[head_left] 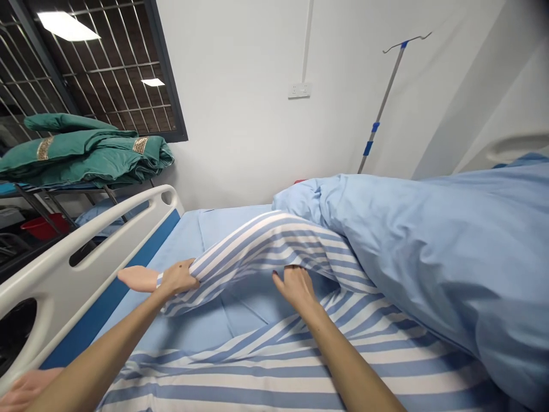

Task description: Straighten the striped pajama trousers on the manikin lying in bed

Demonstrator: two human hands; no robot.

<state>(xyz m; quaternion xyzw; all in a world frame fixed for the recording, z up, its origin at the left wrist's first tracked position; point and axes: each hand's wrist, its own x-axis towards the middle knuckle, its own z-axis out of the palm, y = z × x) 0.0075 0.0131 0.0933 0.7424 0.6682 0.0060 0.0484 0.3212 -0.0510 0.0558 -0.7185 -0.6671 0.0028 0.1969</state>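
A manikin's leg [274, 240] in blue-and-white striped trousers is bent, its knee raised off the bed. My left hand [179, 277] is wrapped round the trouser cuff at the ankle, and the bare manikin foot [139, 278] sticks out beyond it. Under the raised knee, my right hand [297, 284] is against the underside of the leg, its thumb apart and its fingertips hidden by the cloth. The other striped leg [257, 383] lies flat nearer me, with part of its foot [30, 382] showing beside my left forearm.
A light blue quilt [412, 229] is bunched over the upper body at right. The bed's white footboard [107, 229] stands at left. Behind it lie folded green quilts [90, 151] and a red basin [45, 226]. A drip pole [381, 109] stands by the wall.
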